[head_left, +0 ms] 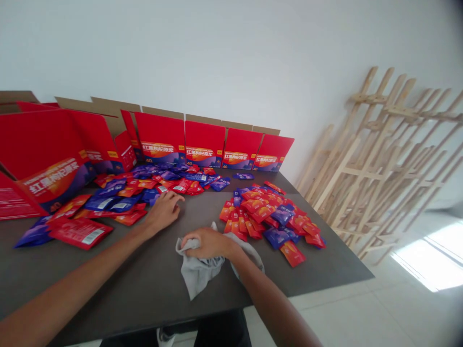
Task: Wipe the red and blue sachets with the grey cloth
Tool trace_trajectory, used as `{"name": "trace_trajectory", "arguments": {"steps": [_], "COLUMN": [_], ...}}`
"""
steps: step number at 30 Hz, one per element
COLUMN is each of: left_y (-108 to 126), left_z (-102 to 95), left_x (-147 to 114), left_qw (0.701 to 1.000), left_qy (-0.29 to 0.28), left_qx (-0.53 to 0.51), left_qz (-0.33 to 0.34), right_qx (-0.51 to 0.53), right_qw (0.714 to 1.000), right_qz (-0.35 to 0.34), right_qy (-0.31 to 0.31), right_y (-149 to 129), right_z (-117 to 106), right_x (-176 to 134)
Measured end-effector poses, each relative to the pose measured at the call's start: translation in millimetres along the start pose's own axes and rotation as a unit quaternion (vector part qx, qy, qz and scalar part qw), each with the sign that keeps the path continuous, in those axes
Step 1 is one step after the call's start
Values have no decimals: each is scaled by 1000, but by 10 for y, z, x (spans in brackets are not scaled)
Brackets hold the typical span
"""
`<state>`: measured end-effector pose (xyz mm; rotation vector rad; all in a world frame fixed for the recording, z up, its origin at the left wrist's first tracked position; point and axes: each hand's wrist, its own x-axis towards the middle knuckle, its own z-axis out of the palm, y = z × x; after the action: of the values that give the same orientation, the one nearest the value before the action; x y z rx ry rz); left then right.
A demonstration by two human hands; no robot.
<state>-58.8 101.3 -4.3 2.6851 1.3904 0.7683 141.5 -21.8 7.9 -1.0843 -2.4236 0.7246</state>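
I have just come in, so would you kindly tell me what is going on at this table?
A person's right hand holds a crumpled grey cloth against the dark table. Their left hand, fingers loosely bent, is at the edge of a spread of red and blue sachets; whether it touches any is hard to tell. A separate heap of similar sachets lies right of the cloth, and red cartons stand along the back and left.
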Motion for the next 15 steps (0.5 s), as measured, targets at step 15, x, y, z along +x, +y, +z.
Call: {"name": "trace_trajectory", "arguments": {"steps": [15], "left_y": [-292], "left_z": [34], "left_x": [503], "left_qw": [974], "left_qy": [-18], "left_qx": [223], "left_qz": [19], "right_qx": [26], "right_qw": [1000], "right_qz": [-10], "right_qy": [-11], "right_y": [52], "right_z": [12], "right_x": [10]}}
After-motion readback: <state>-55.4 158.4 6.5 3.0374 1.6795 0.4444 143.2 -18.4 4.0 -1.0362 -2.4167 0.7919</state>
